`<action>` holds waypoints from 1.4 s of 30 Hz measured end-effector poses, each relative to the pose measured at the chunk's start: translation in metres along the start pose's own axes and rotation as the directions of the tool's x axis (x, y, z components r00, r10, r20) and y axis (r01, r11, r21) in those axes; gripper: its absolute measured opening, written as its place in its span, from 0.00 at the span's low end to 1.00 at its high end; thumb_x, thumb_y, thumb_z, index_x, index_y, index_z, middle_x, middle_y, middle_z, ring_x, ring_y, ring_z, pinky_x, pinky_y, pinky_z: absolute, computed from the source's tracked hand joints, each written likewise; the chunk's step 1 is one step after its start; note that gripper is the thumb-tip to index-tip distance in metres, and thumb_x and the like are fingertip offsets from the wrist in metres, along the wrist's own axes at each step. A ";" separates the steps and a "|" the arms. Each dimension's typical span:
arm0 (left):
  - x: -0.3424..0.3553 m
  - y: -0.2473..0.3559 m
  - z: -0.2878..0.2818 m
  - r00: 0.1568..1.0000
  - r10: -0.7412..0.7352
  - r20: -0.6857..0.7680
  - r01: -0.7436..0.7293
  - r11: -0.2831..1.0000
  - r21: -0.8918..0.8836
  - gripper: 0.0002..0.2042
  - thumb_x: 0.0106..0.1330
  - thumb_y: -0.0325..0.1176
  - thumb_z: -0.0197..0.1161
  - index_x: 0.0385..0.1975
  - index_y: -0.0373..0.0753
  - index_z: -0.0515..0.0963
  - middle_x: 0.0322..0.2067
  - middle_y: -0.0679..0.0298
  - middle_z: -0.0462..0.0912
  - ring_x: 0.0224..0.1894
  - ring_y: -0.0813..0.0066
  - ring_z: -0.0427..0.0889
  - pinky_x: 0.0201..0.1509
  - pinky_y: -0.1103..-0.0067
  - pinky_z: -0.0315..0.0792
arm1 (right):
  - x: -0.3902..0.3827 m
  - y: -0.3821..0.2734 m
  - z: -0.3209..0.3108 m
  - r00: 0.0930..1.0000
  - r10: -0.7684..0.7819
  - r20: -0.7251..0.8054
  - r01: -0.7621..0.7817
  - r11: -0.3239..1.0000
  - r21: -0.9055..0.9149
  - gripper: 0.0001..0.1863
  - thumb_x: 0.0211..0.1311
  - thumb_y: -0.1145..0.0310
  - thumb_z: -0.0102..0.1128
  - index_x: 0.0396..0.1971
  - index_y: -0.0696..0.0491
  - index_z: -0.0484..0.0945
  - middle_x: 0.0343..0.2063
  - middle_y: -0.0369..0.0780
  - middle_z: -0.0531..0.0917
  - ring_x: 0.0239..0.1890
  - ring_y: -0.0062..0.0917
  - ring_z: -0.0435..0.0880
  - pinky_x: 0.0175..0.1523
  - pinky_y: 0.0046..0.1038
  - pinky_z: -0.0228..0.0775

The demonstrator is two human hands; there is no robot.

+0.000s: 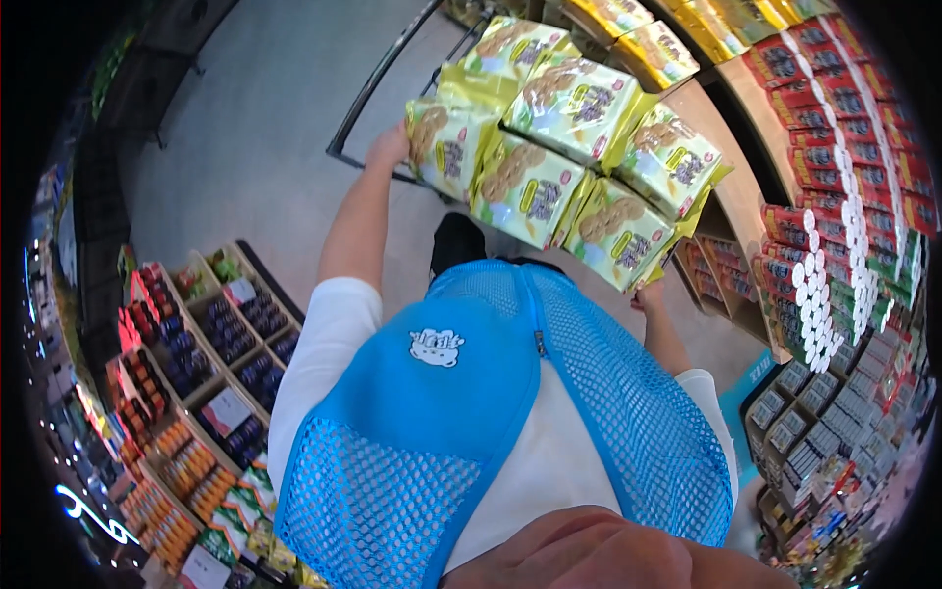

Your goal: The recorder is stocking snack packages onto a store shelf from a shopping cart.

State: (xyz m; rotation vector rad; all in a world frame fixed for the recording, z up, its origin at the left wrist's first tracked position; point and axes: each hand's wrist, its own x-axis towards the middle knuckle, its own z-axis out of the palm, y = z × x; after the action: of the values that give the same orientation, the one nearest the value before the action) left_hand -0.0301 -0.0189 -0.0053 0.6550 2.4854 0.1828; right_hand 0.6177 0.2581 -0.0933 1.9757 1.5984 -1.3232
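Biscuit packs [549, 175] bunched this closely want even, level support from the left hand [390, 147] and right hand [649, 294] at opposite sides, though whether the fingers grasp them I cannot tell.

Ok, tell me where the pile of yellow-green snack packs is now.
In the head view, the snack packs are at upper centre, between the left hand and the right hand, beyond the blue vest and left of the red packages.

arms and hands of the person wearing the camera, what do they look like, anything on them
Both arms wear short, plain white sleeves under a blue mesh vest. The forearms are bare, and no glove shows on the left hand or the partly hidden right hand.
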 end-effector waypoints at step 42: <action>0.016 0.022 -0.018 0.983 -0.165 -0.079 0.161 0.985 -0.058 0.34 0.80 0.55 0.26 0.57 0.38 0.79 0.57 0.47 0.81 0.62 0.45 0.77 0.64 0.54 0.71 | 0.024 -0.056 0.022 0.981 0.130 -0.142 -0.117 0.989 0.095 0.18 0.69 0.64 0.60 0.47 0.63 0.70 0.31 0.53 0.84 0.25 0.42 0.87 0.25 0.43 0.79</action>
State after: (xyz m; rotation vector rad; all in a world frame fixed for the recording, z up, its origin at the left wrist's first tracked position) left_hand -0.0426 0.0082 0.0082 0.4276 2.5914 0.2158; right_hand 0.5571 0.2780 -0.1060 2.2333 1.4754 -1.2430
